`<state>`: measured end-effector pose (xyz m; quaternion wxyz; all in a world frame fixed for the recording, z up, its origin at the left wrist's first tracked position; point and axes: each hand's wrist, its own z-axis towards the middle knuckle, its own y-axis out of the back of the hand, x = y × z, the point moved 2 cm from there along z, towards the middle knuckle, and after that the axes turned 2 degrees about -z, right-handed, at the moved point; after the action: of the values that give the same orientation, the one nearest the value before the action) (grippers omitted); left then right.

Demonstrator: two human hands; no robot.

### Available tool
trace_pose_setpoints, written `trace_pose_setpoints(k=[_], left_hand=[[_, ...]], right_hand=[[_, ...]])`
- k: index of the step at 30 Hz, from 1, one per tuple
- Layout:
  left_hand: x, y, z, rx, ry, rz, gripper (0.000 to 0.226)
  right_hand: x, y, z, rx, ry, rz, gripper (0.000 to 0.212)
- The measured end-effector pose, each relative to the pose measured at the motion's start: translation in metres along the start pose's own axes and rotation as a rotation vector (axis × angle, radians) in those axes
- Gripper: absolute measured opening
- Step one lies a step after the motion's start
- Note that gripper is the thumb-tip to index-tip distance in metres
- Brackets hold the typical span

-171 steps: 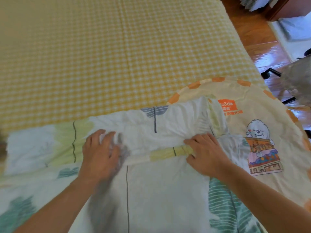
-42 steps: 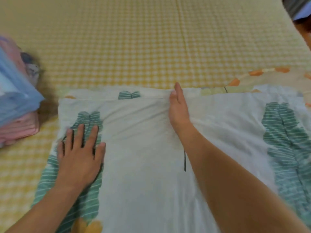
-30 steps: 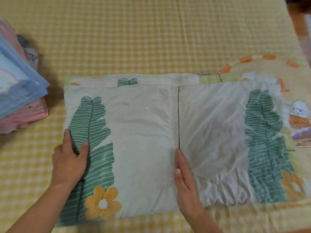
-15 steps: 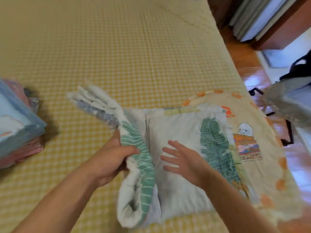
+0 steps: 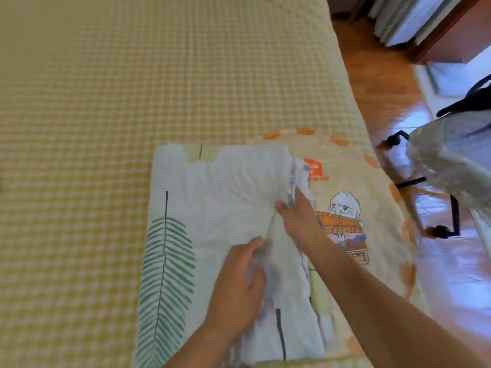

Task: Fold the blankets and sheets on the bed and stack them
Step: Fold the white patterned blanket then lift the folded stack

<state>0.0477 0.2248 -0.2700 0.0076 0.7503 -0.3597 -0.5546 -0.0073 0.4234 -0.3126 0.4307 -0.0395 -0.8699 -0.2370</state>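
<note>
A white blanket (image 5: pixel 212 208) with a green leaf print lies folded into a tall rectangle near the bed's front right. My left hand (image 5: pixel 239 285) rests flat on its lower middle, blurred by motion. At the blanket's right edge my right hand (image 5: pixel 300 221) has the stacked layers pinched between thumb and fingers. Under the blanket's right side lies a cream blanket (image 5: pixel 345 166) with orange trim and a cartoon sheep print; its left part is hidden.
The bed's yellow checked cover (image 5: pixel 132 88) spreads out to the left and behind. Right of the bed is a wooden floor (image 5: pixel 385 88), with a black wheeled chair base (image 5: pixel 438 229) and a plastic-wrapped bundle (image 5: pixel 451 160) close to the bed edge.
My left hand swung the blanket's left half over onto the right half, so it is now half as wide. Both hands ended on the folded top. The stack at the left left the view.
</note>
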Motion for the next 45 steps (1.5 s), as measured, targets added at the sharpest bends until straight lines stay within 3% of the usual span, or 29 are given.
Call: trace_pose_setpoints(k=[2,4,6,8,10,14,16,19,21,23,25,27,28,30,33,34,36,37,39,42,43,45], left_hand=[[0.026,0.046,-0.020,-0.268,-0.042,0.200,0.050],[0.059,0.081,-0.033,-0.337,0.174,0.313,0.055],[0.087,0.094,-0.044,-0.247,0.470,0.194,0.071],[0.101,0.093,-0.052,-0.211,0.549,-0.102,0.068],[0.106,0.091,-0.061,-0.225,0.612,-0.318,0.053],[0.120,0.092,-0.079,-0.057,0.731,-0.495,0.059],[0.107,0.105,-0.082,0.058,0.722,-0.458,0.058],[0.091,0.157,-0.061,0.089,0.582,-0.252,0.052],[0.088,0.212,-0.036,-0.001,0.497,0.064,0.044],[0.089,0.271,-0.014,-0.225,0.409,0.469,0.051],[0.102,0.299,-0.003,-0.413,0.256,0.814,0.061],[0.120,0.283,-0.008,-0.491,0.156,0.938,0.066],[0.133,0.259,-0.015,-0.453,0.164,0.946,0.067],[0.160,0.193,-0.037,-0.240,0.265,0.911,0.067],[0.189,0.118,-0.074,-0.184,0.258,0.850,0.063],[0.195,0.109,-0.082,-0.205,0.266,0.838,0.062],[0.201,0.100,-0.092,-0.271,0.286,0.817,0.062],[0.200,0.095,-0.097,-0.285,0.297,0.797,0.061],[0.192,0.081,-0.107,-0.242,0.292,0.751,0.060],[0.185,0.073,-0.126,-0.115,0.229,0.720,0.058],[0.187,0.080,-0.129,-0.137,0.236,0.641,0.057],[0.179,0.106,-0.126,-0.415,0.280,0.413,0.055]], right_hand=[[0.013,0.007,-0.009,-0.069,0.099,-0.005,0.053],[0.011,0.016,-0.011,-0.117,0.097,-0.052,0.052],[-0.006,0.022,-0.007,-0.140,0.038,-0.141,0.051],[-0.017,0.028,0.001,-0.176,-0.024,-0.304,0.054],[-0.023,0.034,0.007,-0.224,-0.097,-0.445,0.072],[-0.043,0.022,-0.007,-0.099,-0.298,-0.326,0.110],[-0.049,0.018,-0.021,-0.043,-0.405,-0.110,0.112],[-0.045,0.011,-0.047,0.044,-0.463,0.299,0.061],[-0.045,-0.009,-0.082,0.083,-0.405,0.374,0.048],[-0.048,-0.047,-0.125,0.155,-0.397,0.378,0.053],[-0.058,-0.085,-0.161,0.286,-0.562,0.316,0.030],[-0.055,-0.107,-0.187,0.432,-0.677,0.057,0.011],[-0.049,-0.113,-0.190,0.466,-0.607,-0.187,0.015],[-0.023,-0.120,-0.186,0.313,-0.165,-0.651,0.020],[0.051,-0.138,-0.171,0.042,0.565,-0.595,0.013],[0.072,-0.147,-0.159,0.015,0.748,-0.583,0.027],[0.080,-0.153,-0.116,0.000,0.906,-0.756,0.047],[0.065,-0.147,-0.091,-0.008,0.852,-0.897,0.053],[0.005,-0.110,-0.049,-0.005,0.544,-1.154,0.068],[-0.061,-0.044,-0.014,0.043,-0.008,-1.143,0.091],[-0.061,-0.034,-0.010,0.051,-0.040,-1.096,0.094],[-0.046,-0.035,-0.008,0.087,0.029,-0.975,0.090]])
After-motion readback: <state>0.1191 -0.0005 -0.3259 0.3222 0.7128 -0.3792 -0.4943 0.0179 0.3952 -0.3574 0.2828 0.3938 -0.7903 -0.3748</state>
